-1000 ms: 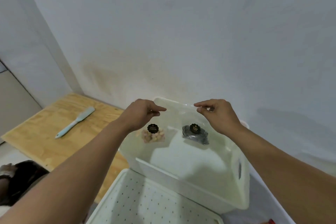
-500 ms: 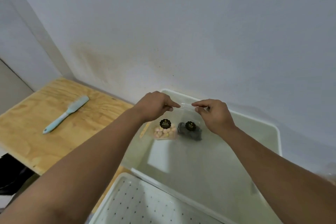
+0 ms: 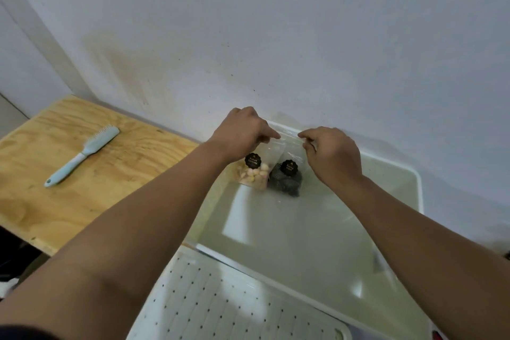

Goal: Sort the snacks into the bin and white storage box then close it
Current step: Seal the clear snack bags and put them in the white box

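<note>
- I count two clear snack bags with black round labels: pale-biscuit bag (image 3: 253, 174), dark-snack bag (image 3: 285, 177), hanging inside one white plastic storage box (image 3: 392, 201).
- My left hand (image 3: 241, 134) and right hand (image 3: 332, 153) each pinch a bag top.
- One light-blue hairbrush (image 3: 82, 156) on the plywood table (image 3: 55, 201).

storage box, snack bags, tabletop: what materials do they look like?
Storage box: likely plastic, white, glossy, showing light reflections inside.
Snack bags: clear thin film, probably plastic; contents show through.
Tabletop: plywood-like wood, seemingly unpainted, with visible grain.
</note>
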